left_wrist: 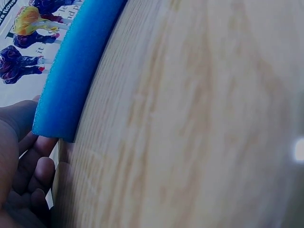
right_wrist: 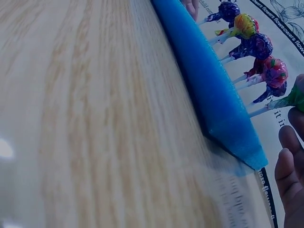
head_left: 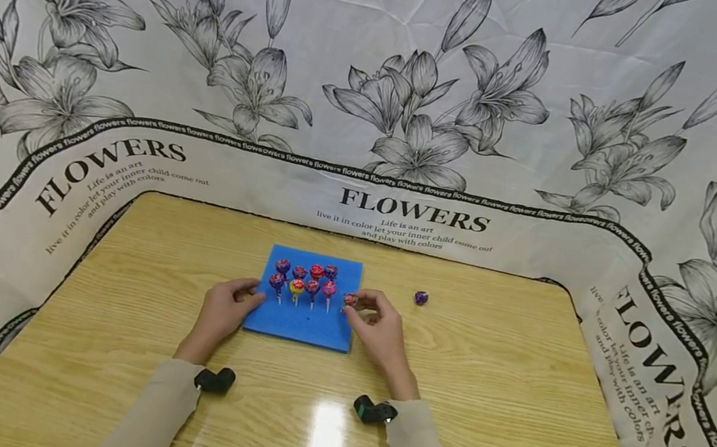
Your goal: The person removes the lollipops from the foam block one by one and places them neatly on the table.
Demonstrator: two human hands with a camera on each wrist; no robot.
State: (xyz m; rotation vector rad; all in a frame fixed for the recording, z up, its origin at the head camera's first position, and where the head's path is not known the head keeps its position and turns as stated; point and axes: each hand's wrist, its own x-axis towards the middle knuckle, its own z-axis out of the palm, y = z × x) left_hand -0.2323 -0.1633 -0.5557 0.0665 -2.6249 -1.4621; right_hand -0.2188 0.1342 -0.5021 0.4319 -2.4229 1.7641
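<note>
The left hand (head_left: 223, 309) is resting curled fingers against the left edge of the blue foam block (head_left: 302, 321), gripping nothing. The right hand (head_left: 377, 325) is pinching a lollipop (head_left: 349, 300) at the block's right edge, beside the standing lollipops (head_left: 305, 279). A purple candy (head_left: 420, 297) is lying on the surface (head_left: 513, 407), right of the block.

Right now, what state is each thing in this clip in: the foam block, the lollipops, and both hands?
Blue foam block: flat on the wooden table, lollipops standing in it.
Standing lollipops: upright, sticks pushed into the foam, two rows.
Held lollipop: pinched by the right hand at the block's right edge.
Purple lollipop: lying loose on the table, apart.
Left hand: touching the block's left edge.
</note>
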